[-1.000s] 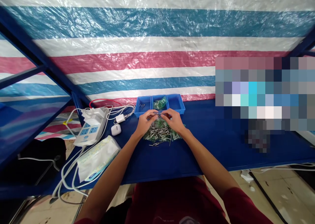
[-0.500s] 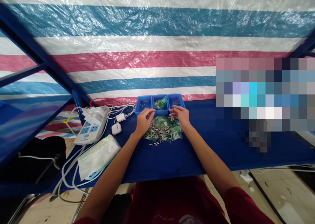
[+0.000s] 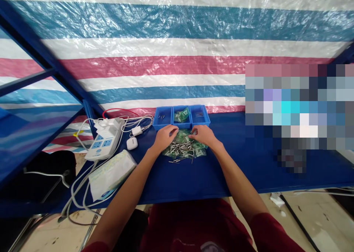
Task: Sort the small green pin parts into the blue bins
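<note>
Since the earlier frame, the person's right hand (image 3: 205,135) has drawn back from the front of the right box (image 3: 207,120) and now curls low over the far side of the pile; the left hand (image 3: 164,137) has shifted slightly inward, fingers more bent. The hands are apart, facing each other across a narrow gap. Each has its thumb bent toward its fingers, but whether either pinches anything cannot be told.

The step in hand looks like handling small pieces from the pile; the next move seems to call for a light fingertip grip, since the pieces lie tangled.

The pile sits on the blue table (image 3: 188,183), between the forearms and just nearer the body than the fingertips: metal rods (image 3: 181,148) heaped over green packets (image 3: 200,151). Beyond the hands, the middle box (image 3: 183,126) holds another green packet (image 3: 181,115), and the left box (image 3: 158,127) a few metal pieces (image 3: 162,117).
</note>
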The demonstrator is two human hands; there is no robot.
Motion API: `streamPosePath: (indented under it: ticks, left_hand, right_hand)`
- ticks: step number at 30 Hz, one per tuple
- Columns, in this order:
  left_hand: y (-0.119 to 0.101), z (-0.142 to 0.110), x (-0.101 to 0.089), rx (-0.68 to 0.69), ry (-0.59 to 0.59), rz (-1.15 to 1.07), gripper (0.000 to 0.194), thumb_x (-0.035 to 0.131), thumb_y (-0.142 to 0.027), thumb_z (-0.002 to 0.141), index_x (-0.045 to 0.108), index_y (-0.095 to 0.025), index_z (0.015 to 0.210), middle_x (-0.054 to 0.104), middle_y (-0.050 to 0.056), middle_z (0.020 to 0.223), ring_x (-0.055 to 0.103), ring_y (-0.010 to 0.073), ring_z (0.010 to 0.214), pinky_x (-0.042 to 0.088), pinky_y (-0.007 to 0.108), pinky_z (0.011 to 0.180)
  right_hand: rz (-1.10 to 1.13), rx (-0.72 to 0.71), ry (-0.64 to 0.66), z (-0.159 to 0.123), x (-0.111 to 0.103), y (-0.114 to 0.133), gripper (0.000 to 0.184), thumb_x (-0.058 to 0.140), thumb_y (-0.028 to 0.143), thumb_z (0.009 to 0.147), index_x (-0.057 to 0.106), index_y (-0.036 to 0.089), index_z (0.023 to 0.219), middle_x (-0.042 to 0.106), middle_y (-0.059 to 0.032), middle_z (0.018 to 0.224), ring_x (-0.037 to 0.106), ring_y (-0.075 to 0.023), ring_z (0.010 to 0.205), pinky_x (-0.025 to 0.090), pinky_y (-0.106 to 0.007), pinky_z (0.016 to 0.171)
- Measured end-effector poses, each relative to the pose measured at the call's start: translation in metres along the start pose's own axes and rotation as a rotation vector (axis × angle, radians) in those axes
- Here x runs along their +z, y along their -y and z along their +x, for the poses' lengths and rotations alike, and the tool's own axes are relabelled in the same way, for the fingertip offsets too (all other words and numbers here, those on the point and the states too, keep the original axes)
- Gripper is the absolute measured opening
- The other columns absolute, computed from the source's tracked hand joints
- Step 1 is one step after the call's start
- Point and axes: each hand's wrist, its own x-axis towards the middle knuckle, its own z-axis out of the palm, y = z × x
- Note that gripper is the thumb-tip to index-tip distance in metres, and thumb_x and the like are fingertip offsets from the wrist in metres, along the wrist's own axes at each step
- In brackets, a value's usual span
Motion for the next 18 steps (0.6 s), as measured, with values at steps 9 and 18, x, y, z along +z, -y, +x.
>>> streamPosePath:
  ticks: [9, 18]
  left_hand:
    - [-0.027, -0.016, -0.034, 0.106, 0.349, 0.083, 0.066, 0.049, -0.063, 0.085, 0.045, -0.026, 0.14, 0.043, 0.01, 0.145, 0.042, 0.0293, 0.132, 0.035, 0.041, 0.108]
    - [-0.007, -0.064, -0.023, 0.248, 0.572, 0.32, 0.089, 0.038, -0.074, 0.082, 0.006, -0.028, 0.152, 0.005, 0.007, 0.16, 0.004, 0.0332, 0.147, 0.006, 0.053, 0.117]
  right_hand:
    - [-0.034, -0.506, 0.071, -0.042, -0.009, -0.008, 0.046, 0.06, 0.043, 0.087, 0.055, 0.022, 0.128, 0.056, -0.0125, 0.127, 0.056, -0.0263, 0.113, 0.046, -0.038, 0.09]
    - [-0.258, -0.621, 0.129, -0.058, 0.039, -0.036, 0.085, 0.036, 0.07, 0.088, -0.002, 0.031, 0.153, -0.002, -0.0033, 0.16, -0.002, -0.0311, 0.146, 0.013, -0.052, 0.117]
